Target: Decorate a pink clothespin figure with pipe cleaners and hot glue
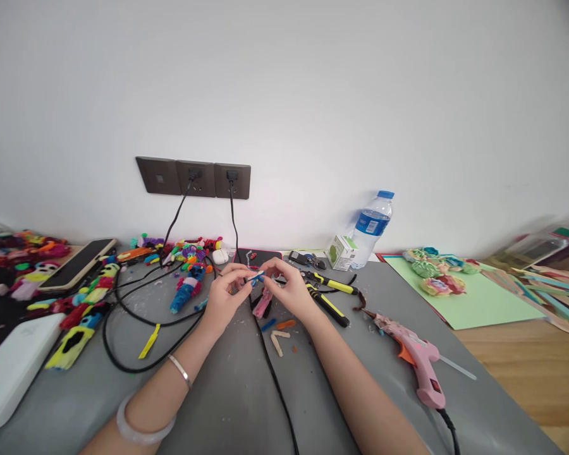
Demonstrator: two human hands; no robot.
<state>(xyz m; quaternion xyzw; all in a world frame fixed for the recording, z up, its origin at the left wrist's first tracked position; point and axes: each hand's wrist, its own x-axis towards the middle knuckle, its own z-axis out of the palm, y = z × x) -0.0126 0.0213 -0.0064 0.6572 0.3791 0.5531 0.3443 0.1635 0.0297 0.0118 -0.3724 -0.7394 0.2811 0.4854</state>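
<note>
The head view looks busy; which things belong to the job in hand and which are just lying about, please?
Likely job: blue piece between left hand and right hand; orange strip; pink glue gun.
Probably lying about: phone; water bottle; earbud case.

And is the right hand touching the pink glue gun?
Apart. The head view shows it plainly: the right hand is up by the left hand, with grey tabletop visible between it and the glue gun.

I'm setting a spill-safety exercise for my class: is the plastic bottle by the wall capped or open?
Capped: a blue cap covers the top of the plastic bottle. How tightly it is screwed, I cannot tell.
</note>
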